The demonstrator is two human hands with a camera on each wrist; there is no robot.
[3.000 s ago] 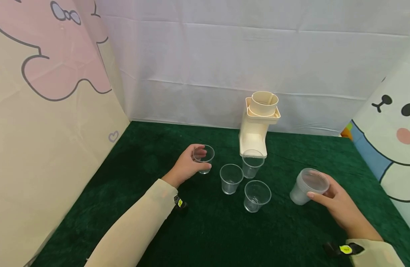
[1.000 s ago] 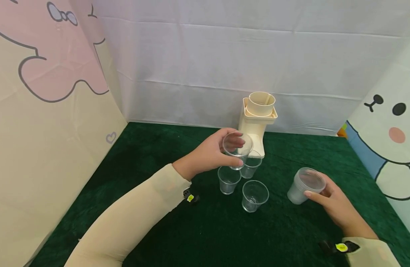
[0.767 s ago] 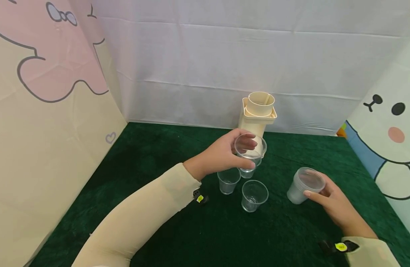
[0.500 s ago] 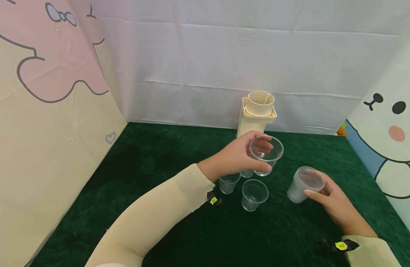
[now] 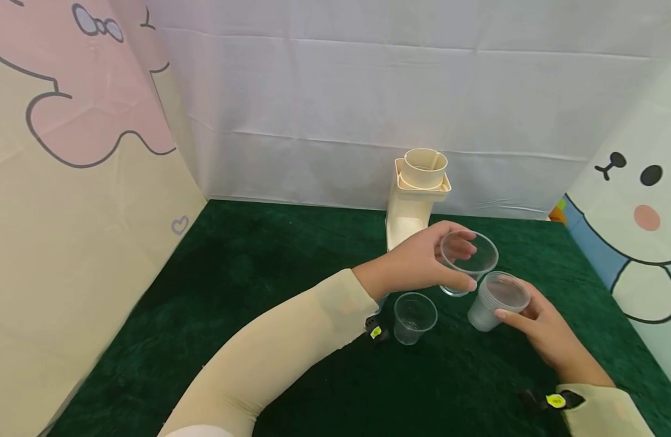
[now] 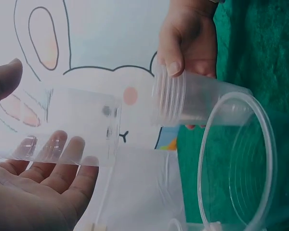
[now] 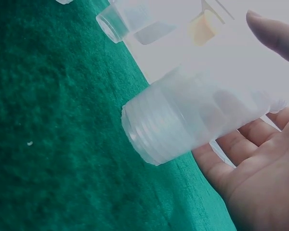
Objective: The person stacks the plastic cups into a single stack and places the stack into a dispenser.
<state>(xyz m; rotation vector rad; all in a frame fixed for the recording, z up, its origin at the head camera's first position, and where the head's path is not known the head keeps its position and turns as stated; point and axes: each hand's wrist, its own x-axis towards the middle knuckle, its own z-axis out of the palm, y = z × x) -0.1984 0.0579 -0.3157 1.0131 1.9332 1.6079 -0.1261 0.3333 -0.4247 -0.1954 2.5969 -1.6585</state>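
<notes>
My left hand (image 5: 417, 258) grips a single clear plastic cup (image 5: 480, 261), thumb on the near side and fingers round the far side. That cup is raised and tilted, just up and left of a stack of nested clear plastic cups (image 5: 485, 309). Thumb and fingers of my right hand (image 5: 551, 331) hold the stack, which leans with its rims up and to the right. In the left wrist view, the cup (image 6: 82, 115) and the stack (image 6: 202, 101) are apart. The right wrist view shows the stack's several layered edges (image 7: 154, 122) close up.
One clear cup (image 5: 414, 320) stands upright on the green cloth (image 5: 313, 370) in front of the left wrist. Others behind it are hidden by the left hand and sleeve. A cream stand with a round top (image 5: 423, 170) is at the back, against the white curtain (image 5: 313, 91).
My left hand has carried its cup from the left of the standing cups, over them, to the right beside the stack. The right hand keeps hold of the stack, nearly still.
</notes>
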